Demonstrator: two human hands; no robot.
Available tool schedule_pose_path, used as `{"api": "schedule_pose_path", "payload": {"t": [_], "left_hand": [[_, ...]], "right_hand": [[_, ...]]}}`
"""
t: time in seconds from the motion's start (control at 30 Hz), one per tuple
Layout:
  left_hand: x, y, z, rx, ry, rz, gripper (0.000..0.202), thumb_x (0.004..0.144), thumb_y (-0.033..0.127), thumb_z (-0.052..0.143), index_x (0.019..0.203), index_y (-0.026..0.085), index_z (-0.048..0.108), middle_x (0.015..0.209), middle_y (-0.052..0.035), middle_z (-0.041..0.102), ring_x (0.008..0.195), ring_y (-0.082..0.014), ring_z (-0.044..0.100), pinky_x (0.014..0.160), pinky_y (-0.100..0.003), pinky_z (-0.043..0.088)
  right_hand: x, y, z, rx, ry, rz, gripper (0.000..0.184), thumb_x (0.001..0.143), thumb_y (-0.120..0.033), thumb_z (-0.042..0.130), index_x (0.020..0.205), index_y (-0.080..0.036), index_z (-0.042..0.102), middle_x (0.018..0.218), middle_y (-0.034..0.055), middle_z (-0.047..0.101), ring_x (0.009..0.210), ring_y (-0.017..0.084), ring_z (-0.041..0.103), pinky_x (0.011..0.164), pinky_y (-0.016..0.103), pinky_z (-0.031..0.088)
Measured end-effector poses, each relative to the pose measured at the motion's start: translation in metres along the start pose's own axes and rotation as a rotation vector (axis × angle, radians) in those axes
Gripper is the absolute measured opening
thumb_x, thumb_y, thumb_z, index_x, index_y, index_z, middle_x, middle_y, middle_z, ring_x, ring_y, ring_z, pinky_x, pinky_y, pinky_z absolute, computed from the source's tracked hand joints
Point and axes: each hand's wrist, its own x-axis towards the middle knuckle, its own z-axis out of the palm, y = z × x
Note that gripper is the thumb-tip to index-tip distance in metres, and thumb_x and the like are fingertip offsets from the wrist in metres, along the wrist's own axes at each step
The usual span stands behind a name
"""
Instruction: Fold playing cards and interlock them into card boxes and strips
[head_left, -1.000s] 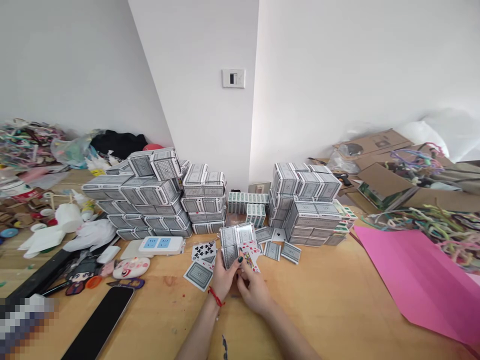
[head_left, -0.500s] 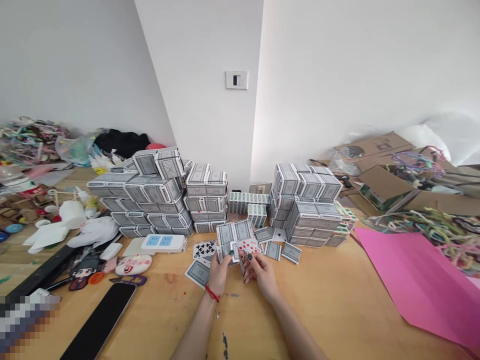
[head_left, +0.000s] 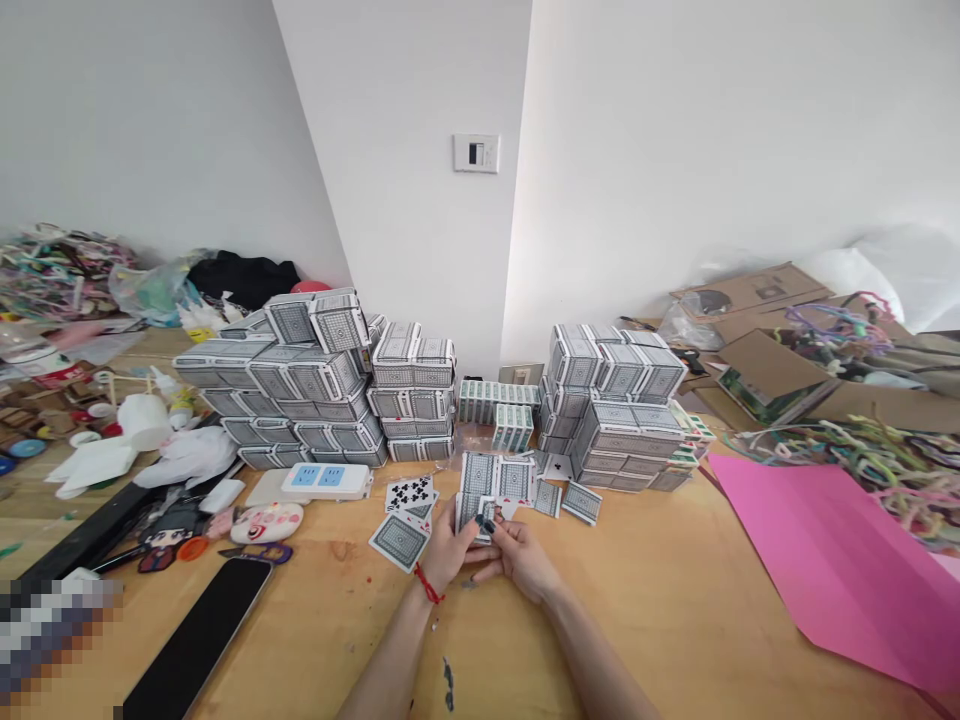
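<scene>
My left hand [head_left: 450, 548] grips a joined piece of playing cards [head_left: 480, 475] with grey patterned backs, its thumb on the near part. From the other side, my right hand [head_left: 520, 556] pinches at the near edge of the same piece, thumb and fingers drawn together. A strip of card with red marks shows beside the right fingertips. Left of the hands lie a face-up club card [head_left: 409, 493] and a face-down card [head_left: 400, 540]. Two loose cards [head_left: 581, 502] lie to the right. Fingers hide the lower part of the held piece.
Card-block stacks stand at the left [head_left: 307, 380] and right [head_left: 630, 440], with small green-edged boxes [head_left: 499, 400] between. A phone [head_left: 199, 640], a utility knife [head_left: 259, 553] and a power strip [head_left: 326, 480] lie left. Pink paper [head_left: 832, 570] and a cardboard box [head_left: 780, 375] are at right.
The held cards have shifted right and turned, now showing mostly patterned backs. The red-pip card face that showed is largely hidden. My hands have come closer together.
</scene>
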Motion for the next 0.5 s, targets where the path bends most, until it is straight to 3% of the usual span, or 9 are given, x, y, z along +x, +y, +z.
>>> {"api": "schedule_pose_path", "payload": {"t": [0.3,0.5], "left_hand": [[-0.0019,-0.0007,0.0027,0.031,0.075,0.024,0.024,0.062,0.027,0.062,0.082,0.015,0.055,0.076,-0.0023,0.063,0.071,-0.0166,0.059,0.065,-0.027,0.046],[0.0009,-0.0069,0.0056,0.111,0.175,0.08,0.021,0.062,0.027,0.061,0.078,0.016,0.054,0.071,-0.0004,0.06,0.066,-0.0145,0.056,0.061,-0.025,0.044]], "right_hand": [[0.0053,0.0082,0.0041,-0.087,0.114,-0.02,0.046,0.062,-0.055,0.059,0.072,-0.01,0.057,0.067,0.0111,0.066,0.072,0.025,0.065,0.061,0.037,0.05],[0.005,0.0064,0.0055,-0.145,0.113,-0.036,0.045,0.062,-0.056,0.058,0.071,-0.011,0.056,0.066,0.009,0.066,0.065,0.022,0.065,0.059,0.035,0.05]]}}
